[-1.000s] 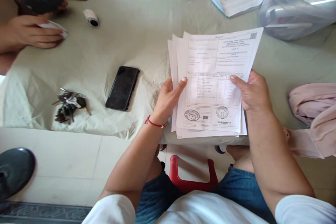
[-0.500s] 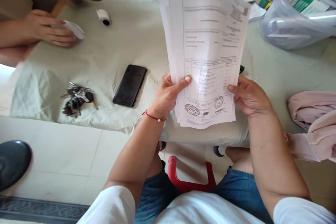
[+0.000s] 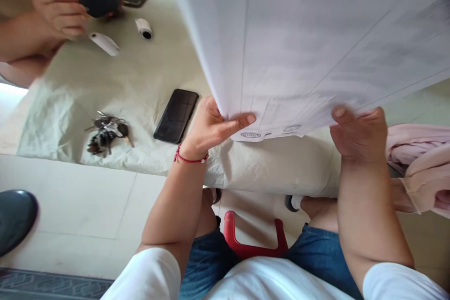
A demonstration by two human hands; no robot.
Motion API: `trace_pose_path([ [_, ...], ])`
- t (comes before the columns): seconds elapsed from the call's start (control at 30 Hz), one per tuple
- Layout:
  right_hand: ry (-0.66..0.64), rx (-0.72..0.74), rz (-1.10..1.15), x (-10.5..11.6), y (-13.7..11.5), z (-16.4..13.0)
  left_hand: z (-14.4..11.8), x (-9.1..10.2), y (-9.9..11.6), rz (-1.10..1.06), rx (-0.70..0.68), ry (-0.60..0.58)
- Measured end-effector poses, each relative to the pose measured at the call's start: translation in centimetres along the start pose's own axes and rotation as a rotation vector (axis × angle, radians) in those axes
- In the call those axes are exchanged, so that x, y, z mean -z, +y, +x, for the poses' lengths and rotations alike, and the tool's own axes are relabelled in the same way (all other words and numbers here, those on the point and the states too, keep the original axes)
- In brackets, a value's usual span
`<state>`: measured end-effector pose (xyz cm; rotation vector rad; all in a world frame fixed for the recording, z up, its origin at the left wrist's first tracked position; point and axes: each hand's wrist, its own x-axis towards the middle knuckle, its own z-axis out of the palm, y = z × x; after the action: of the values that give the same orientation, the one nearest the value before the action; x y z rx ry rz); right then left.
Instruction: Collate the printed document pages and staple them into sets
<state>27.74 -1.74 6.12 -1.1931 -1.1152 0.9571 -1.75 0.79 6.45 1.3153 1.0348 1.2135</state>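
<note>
White printed paper sheets (image 3: 309,42), a loose stack, are lifted close to the head camera, above the cloth-covered surface (image 3: 147,84). Left hand (image 3: 211,124) pinches the lower left corner; right hand (image 3: 358,133) grips the lower right edge. Judgement: even thumb pressure keeps sheets aligned. Black smartphone (image 3: 176,116) lies near.

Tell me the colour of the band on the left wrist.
Red: a thin red thread bracelet below the left hand, clearest in the head view.
</note>
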Motion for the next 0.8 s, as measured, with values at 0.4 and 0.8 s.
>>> trace_pose_path([
  [0.4, -0.191, -0.016, 0.019, 0.2, 1.8, -0.5, 0.3, -1.5, -2.1, -0.011, 0.037, -0.197],
  [0.8, -0.143, -0.018, 0.005, -0.8, 1.7, -0.5, 1.1, -1.0, -2.4, -0.151, 0.1, -0.109],
])
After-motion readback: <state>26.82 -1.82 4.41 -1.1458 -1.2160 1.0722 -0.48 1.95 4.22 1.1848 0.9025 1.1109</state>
